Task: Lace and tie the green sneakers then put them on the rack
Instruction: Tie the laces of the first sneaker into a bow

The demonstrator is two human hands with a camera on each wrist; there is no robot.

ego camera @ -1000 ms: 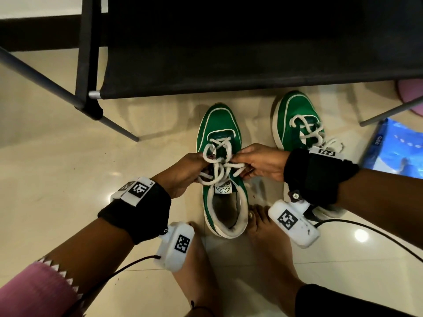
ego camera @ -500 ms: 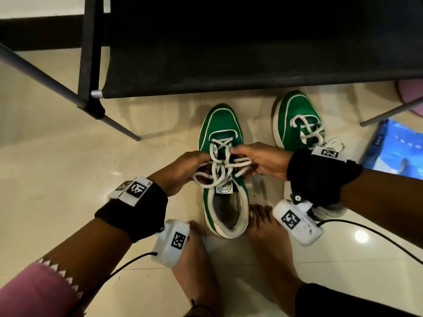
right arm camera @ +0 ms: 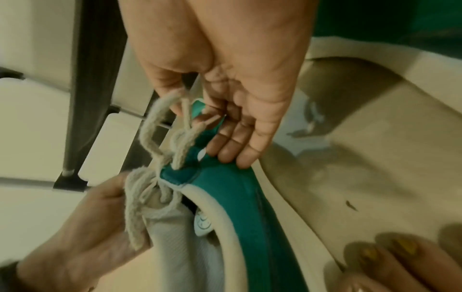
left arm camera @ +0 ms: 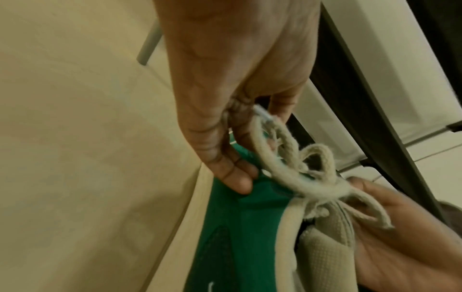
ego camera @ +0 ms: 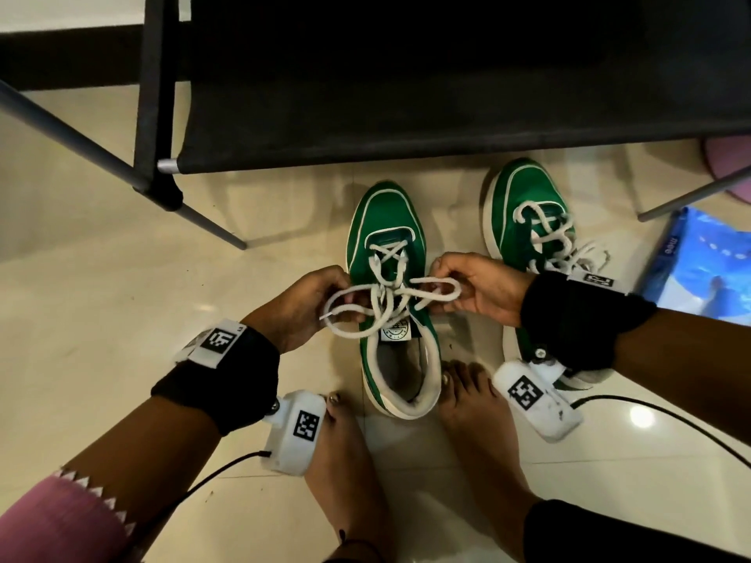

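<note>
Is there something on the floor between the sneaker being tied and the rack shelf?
Nothing visible. Only bare floor lies between the sneaker and the rack, whose shelf looks empty. Both hands hold its lace.

We see green sneakers (ego camera: 389, 237) with white trim and off-white laces (ego camera: 386, 294), a black rack (ego camera: 447, 95), cream floor tiles (ego camera: 101, 298), and a pink sleeve (ego camera: 48, 518) edged with white triangles.

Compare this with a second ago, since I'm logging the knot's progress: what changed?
The left hand and right hand moved apart, drawing the lace into two wide loops. Each hand pinches its loop as before. The near sneaker, far sneaker and rack stayed put.
</note>
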